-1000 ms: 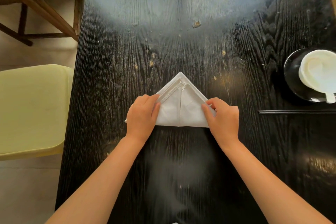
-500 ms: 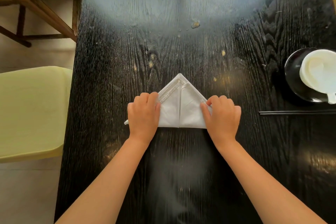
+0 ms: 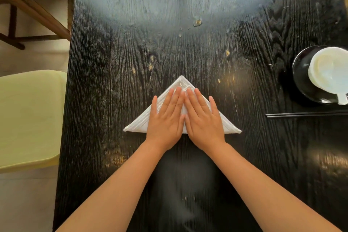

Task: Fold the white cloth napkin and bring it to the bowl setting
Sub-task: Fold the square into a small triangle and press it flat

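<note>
In the head view, the napkin is seen folded into a triangle, lying flat near the middle of the dark table, apex pointing away. It is pressed by the left hand and right hand, both laid flat with fingers extended, side by side; nothing is gripped. The bowl on its black plate sits well apart at the right edge, chopsticks beside it. The cloth is judged light, soft and prone to unfolding; it is best pinched at the two base corners.
</note>
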The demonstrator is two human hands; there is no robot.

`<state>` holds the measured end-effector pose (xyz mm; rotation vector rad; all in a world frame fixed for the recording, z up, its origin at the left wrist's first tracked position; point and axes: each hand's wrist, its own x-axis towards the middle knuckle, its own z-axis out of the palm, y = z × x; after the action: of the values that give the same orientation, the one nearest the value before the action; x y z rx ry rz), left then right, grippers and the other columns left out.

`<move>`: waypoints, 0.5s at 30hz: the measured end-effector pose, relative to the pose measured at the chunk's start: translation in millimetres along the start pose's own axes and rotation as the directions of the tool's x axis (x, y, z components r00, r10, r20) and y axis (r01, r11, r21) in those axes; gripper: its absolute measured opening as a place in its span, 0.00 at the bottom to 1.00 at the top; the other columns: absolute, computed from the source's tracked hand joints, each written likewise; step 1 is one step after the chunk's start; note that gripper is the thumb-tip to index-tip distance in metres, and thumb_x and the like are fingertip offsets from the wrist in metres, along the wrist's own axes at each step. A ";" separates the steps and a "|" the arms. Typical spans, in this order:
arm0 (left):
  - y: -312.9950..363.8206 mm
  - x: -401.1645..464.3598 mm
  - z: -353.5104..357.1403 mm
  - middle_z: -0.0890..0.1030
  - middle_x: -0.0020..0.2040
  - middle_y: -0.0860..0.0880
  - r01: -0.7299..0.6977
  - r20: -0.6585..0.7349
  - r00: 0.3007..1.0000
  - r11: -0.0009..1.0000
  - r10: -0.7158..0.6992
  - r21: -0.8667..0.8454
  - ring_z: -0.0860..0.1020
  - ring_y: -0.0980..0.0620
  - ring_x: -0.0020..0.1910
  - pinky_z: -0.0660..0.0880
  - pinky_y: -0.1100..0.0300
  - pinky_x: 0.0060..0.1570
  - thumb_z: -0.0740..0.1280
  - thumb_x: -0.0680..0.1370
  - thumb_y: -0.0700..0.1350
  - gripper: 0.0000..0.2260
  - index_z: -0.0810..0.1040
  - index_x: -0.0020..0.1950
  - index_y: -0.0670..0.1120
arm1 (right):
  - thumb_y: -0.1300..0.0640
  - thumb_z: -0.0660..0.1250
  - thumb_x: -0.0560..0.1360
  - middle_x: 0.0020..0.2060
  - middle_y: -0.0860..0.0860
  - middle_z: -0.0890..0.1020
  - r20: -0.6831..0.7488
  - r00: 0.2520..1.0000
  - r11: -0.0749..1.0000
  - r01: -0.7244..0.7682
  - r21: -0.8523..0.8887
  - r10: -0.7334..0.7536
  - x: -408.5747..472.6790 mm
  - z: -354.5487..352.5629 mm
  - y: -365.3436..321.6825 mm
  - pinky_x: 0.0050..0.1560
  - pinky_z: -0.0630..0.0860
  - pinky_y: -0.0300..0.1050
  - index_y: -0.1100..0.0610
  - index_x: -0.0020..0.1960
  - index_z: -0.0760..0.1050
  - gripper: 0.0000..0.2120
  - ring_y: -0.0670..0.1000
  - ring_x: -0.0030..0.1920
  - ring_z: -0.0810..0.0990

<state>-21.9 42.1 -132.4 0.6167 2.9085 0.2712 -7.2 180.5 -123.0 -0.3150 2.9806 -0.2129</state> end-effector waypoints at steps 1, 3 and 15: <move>-1.2 0.5 -1.1 0.50 0.77 0.49 -0.010 0.001 1.000 1.000 0.010 -0.009 0.44 0.55 0.76 0.48 0.42 0.71 0.41 0.81 0.51 0.24 0.49 0.76 0.44 | 0.51 0.45 0.79 0.74 0.54 0.61 0.003 1.000 1.000 0.010 0.004 -0.010 0.3 -0.8 0.9 0.70 0.53 0.58 0.60 0.74 0.57 0.26 0.52 0.75 0.55; -8.4 -0.6 -3.7 0.51 0.77 0.49 -0.048 0.013 0.999 0.999 0.048 -0.011 0.42 0.56 0.75 0.48 0.43 0.71 0.41 0.81 0.52 0.24 0.49 0.76 0.45 | 0.50 0.46 0.79 0.75 0.53 0.58 0.013 0.999 0.999 0.043 0.004 -0.044 0.0 -2.0 5.8 0.70 0.52 0.59 0.60 0.74 0.56 0.26 0.50 0.75 0.52; -73.1 -63.4 -18.1 0.53 0.77 0.50 0.004 0.117 0.993 0.993 -0.018 0.119 0.51 0.51 0.75 0.43 0.45 0.72 0.42 0.81 0.53 0.24 0.49 0.77 0.47 | 0.48 0.48 0.78 0.74 0.50 0.56 0.110 0.986 0.989 0.133 -0.070 -0.125 -52.0 -15.4 67.8 0.70 0.53 0.59 0.56 0.75 0.54 0.27 0.52 0.74 0.53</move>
<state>3.8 -52.5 -122.7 0.6119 2.8283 0.0576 27.6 259.4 -112.1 -0.5122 2.8707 -0.0910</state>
